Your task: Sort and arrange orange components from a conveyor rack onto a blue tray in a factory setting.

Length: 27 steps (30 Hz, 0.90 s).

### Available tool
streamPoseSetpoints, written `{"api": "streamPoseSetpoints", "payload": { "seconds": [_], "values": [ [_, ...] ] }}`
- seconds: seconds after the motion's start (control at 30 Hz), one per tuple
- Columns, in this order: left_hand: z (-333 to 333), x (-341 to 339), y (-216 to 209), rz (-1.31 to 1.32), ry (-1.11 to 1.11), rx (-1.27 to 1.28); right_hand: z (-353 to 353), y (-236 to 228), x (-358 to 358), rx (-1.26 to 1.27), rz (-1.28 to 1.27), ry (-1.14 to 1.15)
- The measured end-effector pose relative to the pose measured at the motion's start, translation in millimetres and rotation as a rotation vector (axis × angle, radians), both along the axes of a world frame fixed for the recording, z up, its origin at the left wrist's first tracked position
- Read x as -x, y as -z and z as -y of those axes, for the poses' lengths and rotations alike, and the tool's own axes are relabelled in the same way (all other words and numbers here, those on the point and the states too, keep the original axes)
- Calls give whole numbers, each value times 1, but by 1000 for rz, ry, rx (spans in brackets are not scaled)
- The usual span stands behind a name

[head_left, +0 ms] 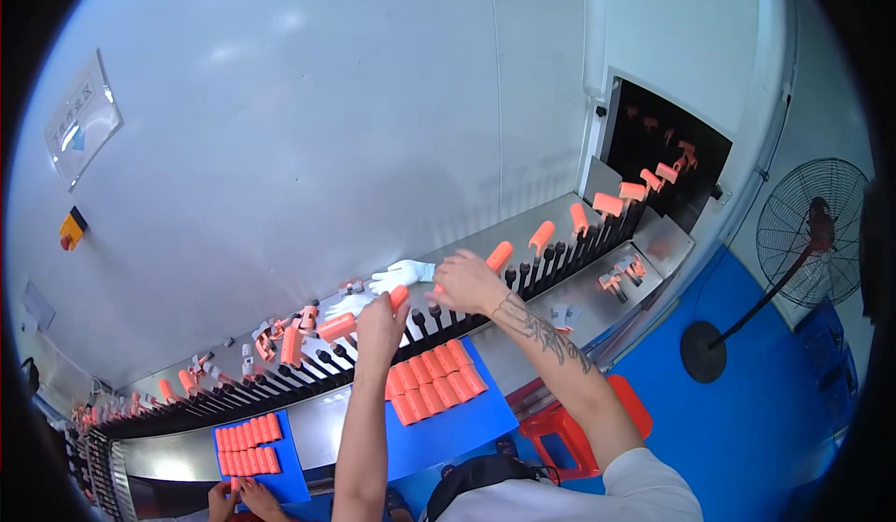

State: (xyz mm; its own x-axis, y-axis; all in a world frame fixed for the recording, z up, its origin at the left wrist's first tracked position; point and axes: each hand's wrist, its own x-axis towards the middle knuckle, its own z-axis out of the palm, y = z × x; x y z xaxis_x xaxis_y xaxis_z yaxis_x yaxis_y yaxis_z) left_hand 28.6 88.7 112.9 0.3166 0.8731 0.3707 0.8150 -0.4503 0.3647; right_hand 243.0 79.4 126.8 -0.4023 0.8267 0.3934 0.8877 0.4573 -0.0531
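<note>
Held piece, left: orange curved shell (399, 297), upright-tilted above the row of black posts, its upper end showing past the fingers.
Left hand (377, 331): fingers closed around that shell, bare-skinned, over the near side of the row.
Held piece, right: second orange shell (437, 290), only a sliver visible at the fingertips.
Right hand (468, 282): fingers narrow, apparently pinching the sliver — the grip itself partly hidden; palm down, tattooed forearm behind.
Step in hand: judged to be handling shells at the posts, one per hand; loading or unloading cannot be told from this view.
Next move calls for: if loading, lining each shell up with a bare post top; if unloading, a clear place on the blue sheet — a light grip either way, sparing the neighbours.
Black posts (435, 313): long slanting row, several bare near the hands, others bearing orange shells.
Blue sheet (490, 408): before the person, orange shells laid side by side in two rows.
White gloves (403, 275): on the ledge beyond the posts, near both hands.
Metal tray (583, 300): right, loose small parts inside.
Co-worker's hands (257, 498): lower left, at another orange shell.
Floor fan (817, 228): far right, well apart.
</note>
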Motion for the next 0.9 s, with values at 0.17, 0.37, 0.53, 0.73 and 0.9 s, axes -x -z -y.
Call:
{"api": "streamPoseSetpoints", "payload": {
  "seconds": [0.17, 0.37, 0.53, 0.73, 0.9],
  "values": [
    [-12, 40, -9, -236, -34, -14, -12, 12, 27, 100, -188, 86],
    [-32, 147, 5, 312, -221, 333, -36, 9, 86, 268, -582, 80],
    [83, 182, 31, 571, -78, 157, 41, 44, 80, 140, -1076, 34],
    [169, 171, 164, 14, 16, 310, 165, 198, 148, 330, -723, -140],
    [165, 178, 202, 112, -172, 182, 169, 218, 188, 339, -438, -164]
  ]
}}
